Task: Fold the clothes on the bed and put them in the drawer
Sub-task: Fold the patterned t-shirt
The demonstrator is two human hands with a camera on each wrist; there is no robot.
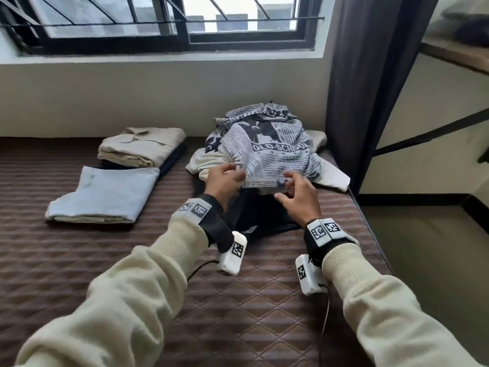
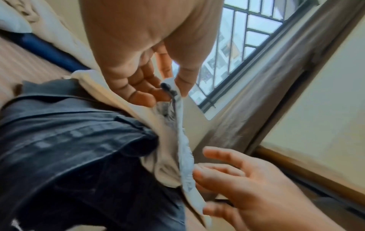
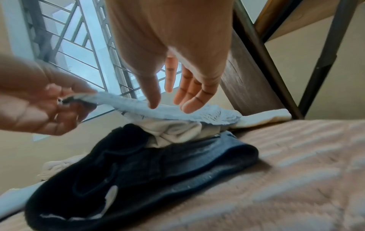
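Grip: the left hand [image 1: 225, 178] pinches the near hem of the newspaper-print shirt [image 1: 267, 152] between thumb and curled fingers, while the right hand [image 1: 296, 192] hovers over the same hem with fingers spread and relaxed, its fingertips [image 3: 185, 107] at or just above the cloth and closed on nothing (whether they actually touch cannot be told). The shirt lies at twelve o'clock from both hands in the head view, draped over the top of an unfolded heap: a cream garment [image 1: 209, 162] shows beneath it and a dark garment [image 1: 264, 215] spreads at six o'clock from the heap, toward the person. The whole heap sits on the quilted bed [image 1: 238, 313], near the corner by the curtain [image 1: 370, 75]. At nine to ten o'clock from the heap lie two finished stacks, a pale blue folded garment [image 1: 105, 197] and, behind it, a beige folded shirt [image 1: 143, 147] on something dark. The printed shirt looks thin, light and limp; it should lift with little effort but will sag and may drag the cream garment with it. The hem is a sound place to take hold: a pinch by each hand at a separate point along it, well apart, would let the cloth hang flat for folding. No drawer is in view.
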